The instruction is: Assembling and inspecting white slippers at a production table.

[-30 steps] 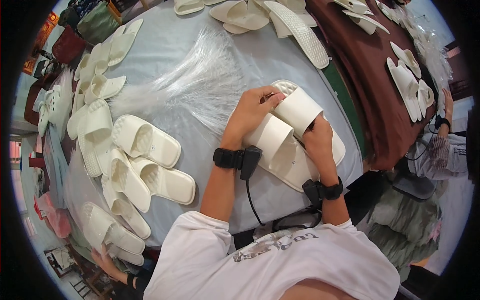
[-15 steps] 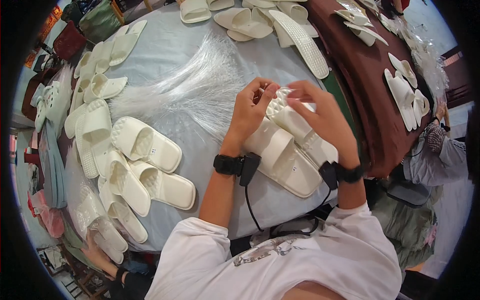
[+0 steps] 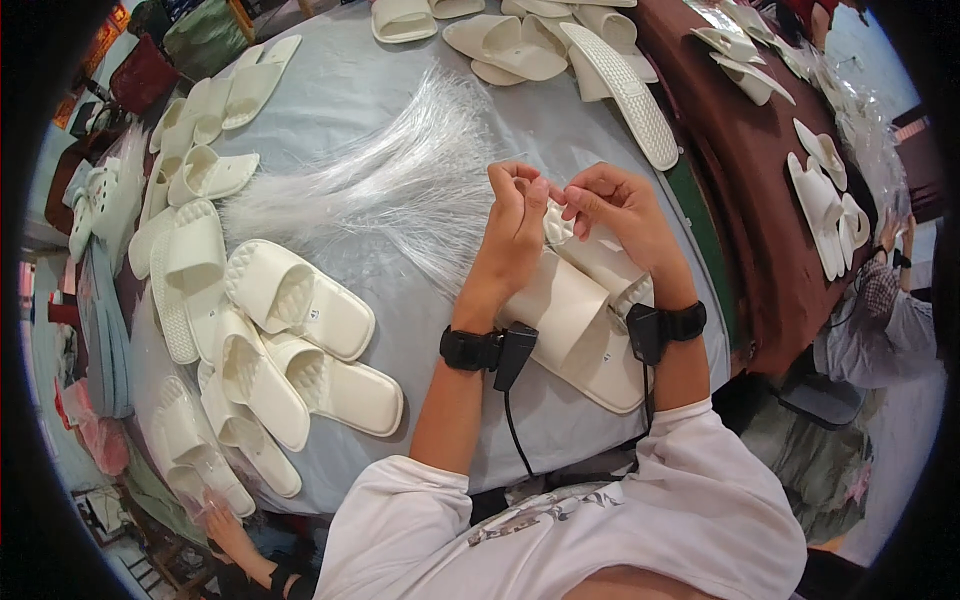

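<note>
My left hand (image 3: 512,225) is closed in a pinch above the far end of a pair of cream slippers. Close beside it, fingertips nearly meeting, my right hand (image 3: 622,215) pinches too; whatever thin thing they hold is too small to make out. Beneath them lie the left slipper (image 3: 562,305) and the right slipper (image 3: 603,262), side by side, the right one partly hidden by my right hand and wrist. A fanned bundle of clear plastic strands (image 3: 350,195) spreads on the table left of my left hand.
Several cream slippers (image 3: 330,320) cover the table's left side, and more slippers (image 3: 510,48) lie along the far edge. A co-worker's hand (image 3: 228,530) touches a plastic-wrapped slipper at lower left. A brown-covered table (image 3: 740,190) with slippers stands at right, near another person.
My right hand has drawn in, its spread fingers now pinched near my left fingertips. The view has shifted slightly. The co-worker's hand at lower left has moved to the wrapped slipper's near end.
</note>
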Tool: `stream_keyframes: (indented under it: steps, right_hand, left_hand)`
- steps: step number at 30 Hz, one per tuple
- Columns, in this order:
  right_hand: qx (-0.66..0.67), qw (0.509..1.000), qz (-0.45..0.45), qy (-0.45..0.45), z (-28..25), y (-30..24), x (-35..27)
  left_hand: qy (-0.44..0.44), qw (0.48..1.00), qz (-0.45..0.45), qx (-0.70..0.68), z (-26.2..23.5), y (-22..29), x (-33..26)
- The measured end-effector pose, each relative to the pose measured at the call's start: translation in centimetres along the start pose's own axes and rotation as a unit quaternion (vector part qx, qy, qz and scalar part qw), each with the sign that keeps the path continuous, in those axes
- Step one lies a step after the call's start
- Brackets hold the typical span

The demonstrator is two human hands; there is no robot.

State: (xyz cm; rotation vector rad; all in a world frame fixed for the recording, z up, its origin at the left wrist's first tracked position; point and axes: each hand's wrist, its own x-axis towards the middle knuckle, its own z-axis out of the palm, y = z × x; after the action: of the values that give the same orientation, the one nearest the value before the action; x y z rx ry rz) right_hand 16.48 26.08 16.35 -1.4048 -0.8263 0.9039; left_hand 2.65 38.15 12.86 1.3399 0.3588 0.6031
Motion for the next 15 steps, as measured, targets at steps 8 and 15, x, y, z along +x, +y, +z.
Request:
stream_keyframes:
  steps: [8, 15]
  right_hand:
    - [0.028, 0.999, -0.01, 0.019, -0.34, 0.31, -0.36]
    - [0.031, 0.999, -0.014, 0.011, 0.13, -0.03, -0.55]
  left_hand:
    - [-0.037, 0.998, 0.025, 0.036, -0.06, 0.2, 0.29]
    - [-0.037, 0.998, 0.037, 0.023, -0.47, 0.15, 0.23]
